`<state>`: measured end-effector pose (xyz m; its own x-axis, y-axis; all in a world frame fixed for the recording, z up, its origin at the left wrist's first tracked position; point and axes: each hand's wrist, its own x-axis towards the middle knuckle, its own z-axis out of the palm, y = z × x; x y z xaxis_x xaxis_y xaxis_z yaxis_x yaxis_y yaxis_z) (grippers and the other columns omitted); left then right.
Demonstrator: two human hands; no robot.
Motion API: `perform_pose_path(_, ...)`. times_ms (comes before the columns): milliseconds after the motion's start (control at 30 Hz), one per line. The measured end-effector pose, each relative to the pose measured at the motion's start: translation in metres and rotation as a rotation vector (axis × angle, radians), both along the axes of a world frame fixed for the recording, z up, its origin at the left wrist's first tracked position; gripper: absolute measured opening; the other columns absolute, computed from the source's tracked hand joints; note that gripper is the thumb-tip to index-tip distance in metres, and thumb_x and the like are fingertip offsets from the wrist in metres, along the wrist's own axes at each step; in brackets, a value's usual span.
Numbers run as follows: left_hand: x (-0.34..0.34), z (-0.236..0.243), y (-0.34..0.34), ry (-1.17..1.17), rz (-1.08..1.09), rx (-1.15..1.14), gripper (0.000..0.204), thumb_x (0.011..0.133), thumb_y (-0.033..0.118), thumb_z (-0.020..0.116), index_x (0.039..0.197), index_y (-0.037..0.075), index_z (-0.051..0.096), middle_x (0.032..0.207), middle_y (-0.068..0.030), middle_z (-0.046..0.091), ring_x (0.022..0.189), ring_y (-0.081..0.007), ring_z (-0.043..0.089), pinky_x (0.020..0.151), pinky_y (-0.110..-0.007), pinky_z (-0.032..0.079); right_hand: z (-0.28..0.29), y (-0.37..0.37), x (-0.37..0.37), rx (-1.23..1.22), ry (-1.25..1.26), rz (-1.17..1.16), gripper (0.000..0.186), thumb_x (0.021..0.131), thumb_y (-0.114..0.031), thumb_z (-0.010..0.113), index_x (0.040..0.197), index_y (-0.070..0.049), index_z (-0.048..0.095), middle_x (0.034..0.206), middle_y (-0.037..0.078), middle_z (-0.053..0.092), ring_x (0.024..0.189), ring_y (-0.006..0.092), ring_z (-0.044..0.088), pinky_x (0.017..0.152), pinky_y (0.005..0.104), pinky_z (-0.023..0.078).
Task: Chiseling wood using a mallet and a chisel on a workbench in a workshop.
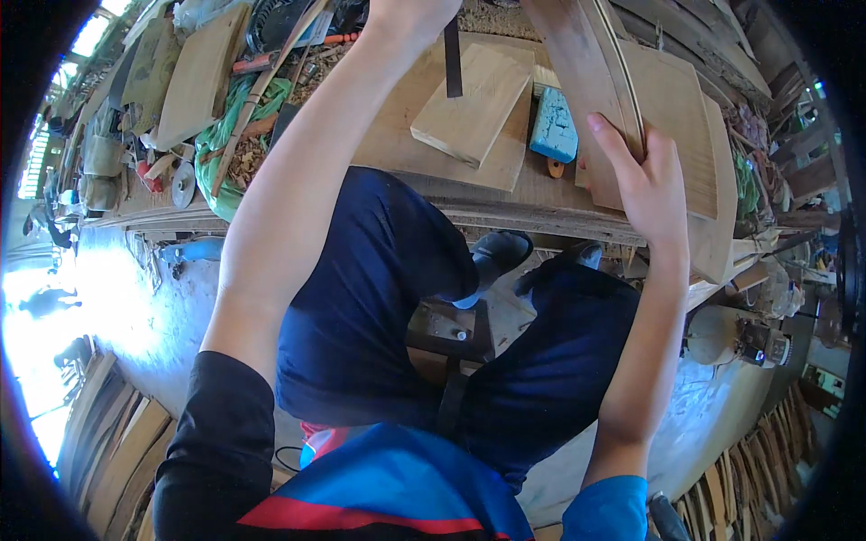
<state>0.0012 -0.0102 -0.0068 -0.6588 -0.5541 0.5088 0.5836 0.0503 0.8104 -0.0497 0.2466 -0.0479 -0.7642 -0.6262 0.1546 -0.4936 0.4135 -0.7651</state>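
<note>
I see the right hand clamped on a wooden board near a blue block; the left hand is cropped, its grip I cannot tell.

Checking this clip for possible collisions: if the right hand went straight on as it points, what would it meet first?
Most likely the long wooden board, which the right hand already touches and which lies in its line. What comes beyond is unclear in depth.
</note>
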Motion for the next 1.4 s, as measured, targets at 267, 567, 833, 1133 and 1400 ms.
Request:
perform_pose_path(267, 0.000, -0.001, 0.000, -0.015, 0.022, 0.013, 0.046, 0.105, 0.056, 0.056, 0.088, 0.013, 0.051, 0.060, 0.0055, 0.044, 0.044, -0.0041, 0.037, 0.040, -0.023, 0.025, -0.002, 0.004, -0.001, -0.027, 0.009, 0.000, 0.056, 0.094, -0.047, 0.072, 0.100, 0.009, 0.073, 0.075, 0.018, 0.071, 0.069, 0.0211, 0.067, 0.067, 0.0372, 0.051)
perform_pose_path(567, -0.004, -0.001, 0.008, -0.009, 0.016, 0.005, 0.046, 0.104, 0.055, 0.058, 0.086, 0.014, 0.051, 0.060, 0.0063, 0.045, 0.045, -0.0035, 0.038, 0.040, -0.023, 0.025, 0.000, 0.006, -0.001, -0.034, -0.078, 0.027, 0.053, 0.095, -0.045, 0.071, 0.104, 0.007, 0.073, 0.082, 0.018, 0.075, 0.077, 0.0230, 0.072, 0.075, 0.0369, 0.054)
perform_pose_path(833, 0.001, 0.001, 0.007, -0.039, 0.033, -0.014, 0.046, 0.104, 0.056, 0.058, 0.086, 0.014, 0.051, 0.060, 0.0066, 0.045, 0.045, -0.0033, 0.038, 0.041, -0.022, 0.026, 0.007, 0.003, 0.004, 0.024, -0.054, 0.033, 0.049, 0.096, -0.043, 0.070, 0.103, 0.005, 0.073, 0.079, 0.016, 0.074, 0.074, 0.0227, 0.070, 0.072, 0.0367, 0.053)
perform_pose_path(1133, 0.006, 0.001, 0.003, -0.037, 0.052, -0.021, 0.047, 0.104, 0.056, 0.058, 0.086, 0.014, 0.050, 0.060, 0.0063, 0.045, 0.045, -0.0034, 0.038, 0.041, -0.022, 0.026, -0.003, 0.004, 0.000, -0.055, -0.097, 0.063, 0.048, 0.096, -0.040, 0.071, 0.106, 0.007, 0.072, 0.086, 0.019, 0.075, 0.081, 0.0252, 0.072, 0.078, 0.0377, 0.053)
perform_pose_path(1400, 0.004, 0.001, 0.009, -0.026, 0.085, 0.001, 0.048, 0.104, 0.056, 0.058, 0.083, 0.014, 0.050, 0.059, 0.0061, 0.044, 0.045, -0.0036, 0.038, 0.040, -0.022, 0.026, -0.002, 0.005, -0.001, 0.018, -0.084, 0.028, 0.053, 0.094, -0.045, 0.071, 0.103, 0.007, 0.073, 0.083, 0.021, 0.074, 0.078, 0.0300, 0.072, 0.077, 0.0405, 0.053)
